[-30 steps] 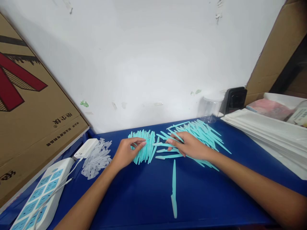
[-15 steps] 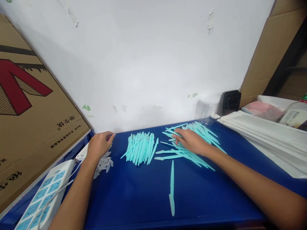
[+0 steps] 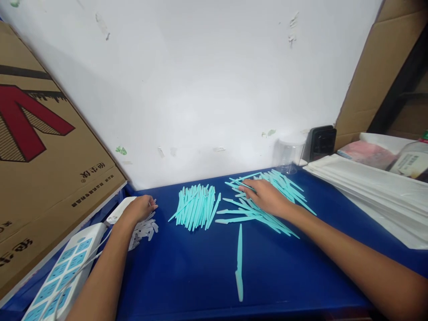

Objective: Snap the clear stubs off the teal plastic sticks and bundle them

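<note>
Turquoise slim sticks lie in 2 piles on a blue table (image 3: 187, 276) against a white wall (image 3: 200, 89). The neater pile (image 3: 195, 209) sits at the middle, its sticks mostly side by side, with 1 slanting across the top. The looser pile (image 3: 282, 185) fans out to the right, beneath the right hand (image 3: 264, 195), whose thumb and fingers pinch a turquoise stick (image 3: 233, 183). Another single stick (image 3: 240, 258) lies apart, nearer the viewer. At left, the left hand (image 3: 142, 208) is over a heap of small translucent pieces (image 3: 144, 232), fingers curled together; whether it grips any, I cannot tell. Beside that arm are a white power strip (image 3: 63, 272) and a printed cardboard box (image 3: 56, 147). A clear jar (image 3: 289, 157) stands at back right, near stacked white sheets (image 3: 361, 191).
</note>
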`<action>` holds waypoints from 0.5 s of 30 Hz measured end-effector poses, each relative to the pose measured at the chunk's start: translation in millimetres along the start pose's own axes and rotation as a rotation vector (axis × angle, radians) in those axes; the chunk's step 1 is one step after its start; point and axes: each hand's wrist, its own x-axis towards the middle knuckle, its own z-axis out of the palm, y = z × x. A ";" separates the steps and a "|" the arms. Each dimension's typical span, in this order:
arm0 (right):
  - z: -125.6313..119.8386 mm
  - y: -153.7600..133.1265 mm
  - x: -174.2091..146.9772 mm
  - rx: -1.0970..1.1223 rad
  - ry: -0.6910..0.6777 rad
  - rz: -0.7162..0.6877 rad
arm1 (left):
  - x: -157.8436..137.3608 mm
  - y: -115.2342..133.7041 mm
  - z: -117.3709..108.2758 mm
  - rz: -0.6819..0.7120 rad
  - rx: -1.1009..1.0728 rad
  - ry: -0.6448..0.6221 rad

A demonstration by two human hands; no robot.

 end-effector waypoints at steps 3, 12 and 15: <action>-1.1 -1.9 0.0 -0.005 0.011 -0.014 | -0.1 -1.6 1.1 -0.012 0.003 0.024; 1.1 -1.5 -0.7 -0.001 0.009 -0.012 | 1.7 2.0 6.4 0.023 0.033 0.010; 1.5 -0.8 -0.5 0.002 0.016 -0.014 | 2.4 5.3 10.4 0.066 0.000 0.048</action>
